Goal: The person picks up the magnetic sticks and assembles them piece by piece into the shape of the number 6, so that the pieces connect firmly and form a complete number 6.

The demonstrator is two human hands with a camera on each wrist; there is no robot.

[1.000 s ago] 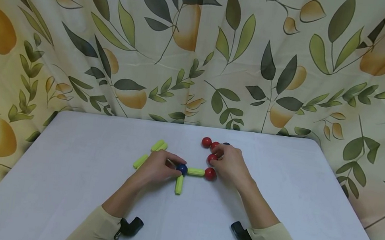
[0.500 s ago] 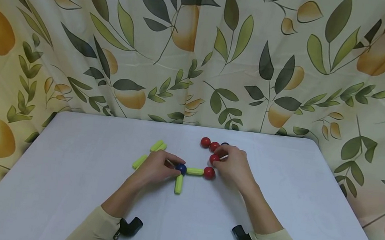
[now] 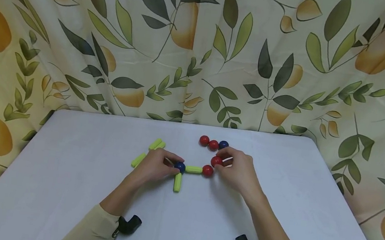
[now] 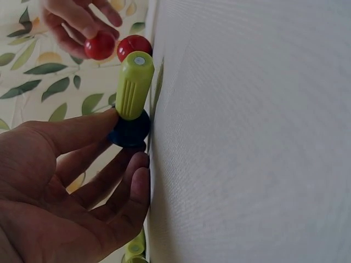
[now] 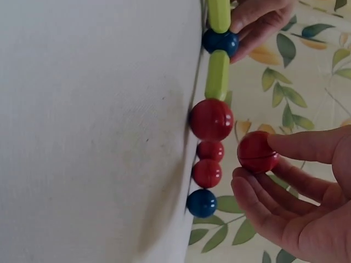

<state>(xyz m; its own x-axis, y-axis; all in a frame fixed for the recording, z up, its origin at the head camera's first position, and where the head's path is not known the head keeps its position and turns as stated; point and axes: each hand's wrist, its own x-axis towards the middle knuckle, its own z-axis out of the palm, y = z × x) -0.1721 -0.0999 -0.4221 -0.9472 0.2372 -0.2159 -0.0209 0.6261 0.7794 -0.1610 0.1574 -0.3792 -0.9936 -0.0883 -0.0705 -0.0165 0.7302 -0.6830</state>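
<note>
In the head view my left hand (image 3: 156, 166) pinches a blue ball (image 3: 180, 167) between thumb and fingers. Two yellow-green rods join that ball: one rod (image 3: 193, 169) runs right to a red ball (image 3: 208, 170), the other rod (image 3: 177, 183) points toward me. A small silvery disc shows on the near rod's (image 4: 134, 85) end in the left wrist view. My right hand (image 3: 238, 169) pinches a second red ball (image 3: 216, 161) by its fingertips. In the right wrist view this held red ball (image 5: 256, 152) is raised off the table, apart from the joined pieces.
Behind my right hand, two red balls (image 3: 213, 145) and a blue ball (image 3: 223, 145) lie in a row on the white table (image 3: 74, 169). Several loose yellow-green rods (image 3: 138, 160) lie beyond my left hand. A leaf-and-fruit patterned curtain (image 3: 200, 57) hangs behind the table.
My right hand has shifted slightly right and toward me, carrying its red ball, so the blue ball at the back shows more. My left hand stays on its blue ball.
</note>
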